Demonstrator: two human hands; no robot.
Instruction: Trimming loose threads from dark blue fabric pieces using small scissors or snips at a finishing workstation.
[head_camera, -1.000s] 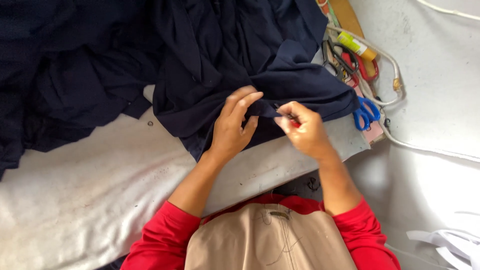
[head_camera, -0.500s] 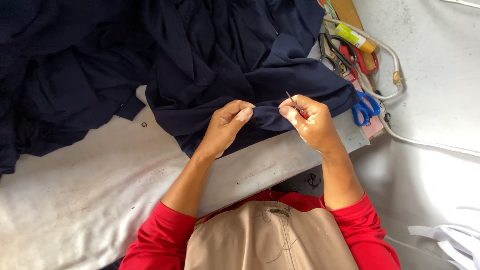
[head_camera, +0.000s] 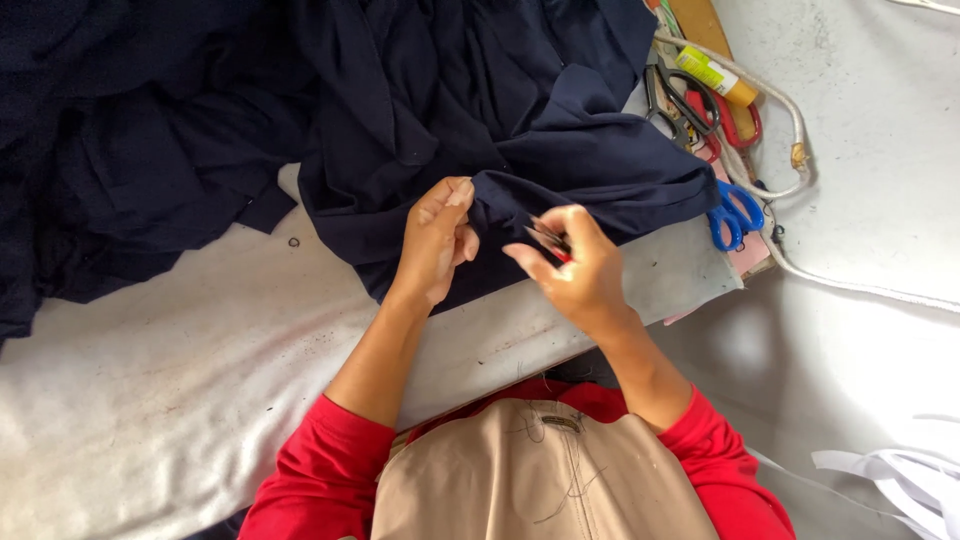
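Navy cloth (head_camera: 560, 170) pinched by left hand (head_camera: 435, 240); right hand (head_camera: 580, 265) pinching small clippers (head_camera: 548, 238) beside it.

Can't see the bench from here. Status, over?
Left hand pinching navy fabric. Right hand gripping small thread snips at fold. Scissors lie aside, clear.

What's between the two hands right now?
In the head view, a bunched fold of the dark navy cloth spans the gap between the left hand and right hand, which holds a small snipping tool.

Scissors (head_camera: 735, 215) right, bare table (head_camera: 180, 400) left
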